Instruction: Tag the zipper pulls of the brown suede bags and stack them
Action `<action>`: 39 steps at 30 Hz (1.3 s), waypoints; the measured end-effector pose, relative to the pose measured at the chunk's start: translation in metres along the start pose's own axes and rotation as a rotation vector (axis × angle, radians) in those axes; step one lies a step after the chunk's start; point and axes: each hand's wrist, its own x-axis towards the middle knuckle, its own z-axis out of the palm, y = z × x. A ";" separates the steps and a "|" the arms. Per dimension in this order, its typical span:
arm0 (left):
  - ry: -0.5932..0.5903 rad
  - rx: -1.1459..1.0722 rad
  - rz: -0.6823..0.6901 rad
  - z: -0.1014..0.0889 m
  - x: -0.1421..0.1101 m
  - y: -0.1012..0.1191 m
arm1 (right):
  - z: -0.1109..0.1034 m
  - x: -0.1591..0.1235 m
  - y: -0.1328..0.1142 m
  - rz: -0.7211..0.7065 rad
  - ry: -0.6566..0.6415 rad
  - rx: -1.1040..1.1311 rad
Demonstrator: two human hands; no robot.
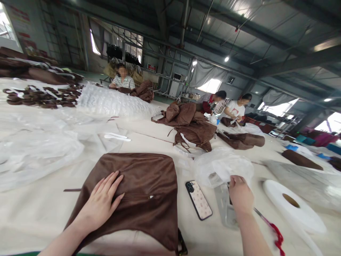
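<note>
A brown leather-look bag lies flat on the table before me, its zipper facing up. My left hand rests flat on it, fingers stretched out, left of the zipper pull. Over to the right, my right hand is closed, its fingertips bent down above a clear plastic pouch or tray. A small dark piece shows beside those fingers; what they pinch is hidden. Crumpled clear plastic lies just behind this hand. Between the bag and my right hand sits a phone in a patterned case.
A white roll and a red-handled tool lie at right. More brown bags are heaped farther back, beside bubble wrap. Plastic bags cover the left. Several people work across the table.
</note>
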 end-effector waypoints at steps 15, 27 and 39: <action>-0.059 -0.416 -0.131 -0.064 0.023 0.066 | -0.025 -0.049 -0.106 0.190 -0.391 1.016; -0.104 -1.031 -0.493 -0.123 0.009 0.117 | -0.070 -0.161 -0.218 -0.302 -0.710 1.101; 0.209 -1.161 -1.132 -0.184 -0.088 0.038 | -0.038 -0.264 -0.284 -0.168 -1.614 1.387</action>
